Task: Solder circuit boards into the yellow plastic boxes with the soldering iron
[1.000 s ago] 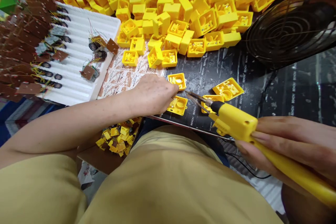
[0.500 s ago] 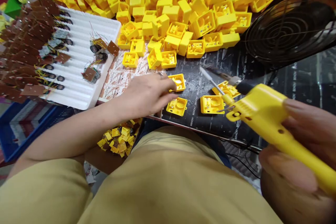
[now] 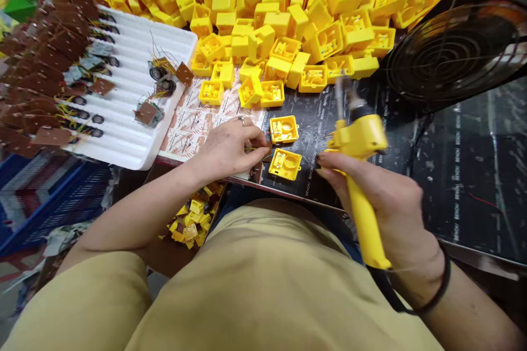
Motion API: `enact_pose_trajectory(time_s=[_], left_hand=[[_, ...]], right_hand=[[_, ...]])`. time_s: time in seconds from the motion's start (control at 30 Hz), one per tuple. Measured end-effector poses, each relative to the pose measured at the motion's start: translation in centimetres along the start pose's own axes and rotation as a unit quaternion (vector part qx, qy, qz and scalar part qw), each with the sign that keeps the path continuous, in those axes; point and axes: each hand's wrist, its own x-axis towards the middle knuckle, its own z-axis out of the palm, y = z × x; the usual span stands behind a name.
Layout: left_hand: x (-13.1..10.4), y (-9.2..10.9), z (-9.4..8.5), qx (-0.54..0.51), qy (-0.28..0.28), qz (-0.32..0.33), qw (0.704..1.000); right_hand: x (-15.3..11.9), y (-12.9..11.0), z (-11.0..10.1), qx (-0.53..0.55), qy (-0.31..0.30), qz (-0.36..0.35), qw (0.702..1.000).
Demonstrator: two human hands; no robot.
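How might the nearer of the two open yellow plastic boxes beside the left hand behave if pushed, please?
The nearer yellow plastic box looks stiff, given its straight moulded walls, and probably light, being hollow. It seems unlikely to roll or tip, since it lies flat on the black printed benchtop.

My soldering tool (image 3: 364, 197): yellow, black cord (image 3: 386, 290) | two cases (image 3: 285, 164) by the front edge of my desk (image 3: 420, 192): yellow | desk: black, white lettering (image 3: 457, 230) | sheet (image 3: 187, 131): brown-and-white print | foam tray (image 3: 127, 68): white | boards (image 3: 53, 52) along tray's left edge: brown | my shirt (image 3: 267, 274): dull yellow
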Motion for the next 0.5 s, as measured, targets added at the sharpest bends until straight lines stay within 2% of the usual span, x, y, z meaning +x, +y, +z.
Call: enact_pose_trajectory(time_s=[0.07,0.17,0.37,0.5], left_hand=[[-0.1,-0.1,0.5,-0.081,0.009,0.052,0.995],[-0.1,-0.3,0.6,-0.146,-0.018,0.08,0.986],[1.3,0.7,-0.8,0.003,-0.081,0.096,0.992],[2.4,1.4,-1.2,0.081,-0.131,0.126,0.98]], right_hand=[[0.2,0.0,1.3,0.01,-0.02,-0.016,1.0],[0.0,0.0,2.8,0.027,-0.033,-0.04,0.998],[0.2,0.6,3.9,0.022,-0.028,-0.038,0.999],[0.3,0.9,2.3,0.022,-0.01,-0.042,0.999]])
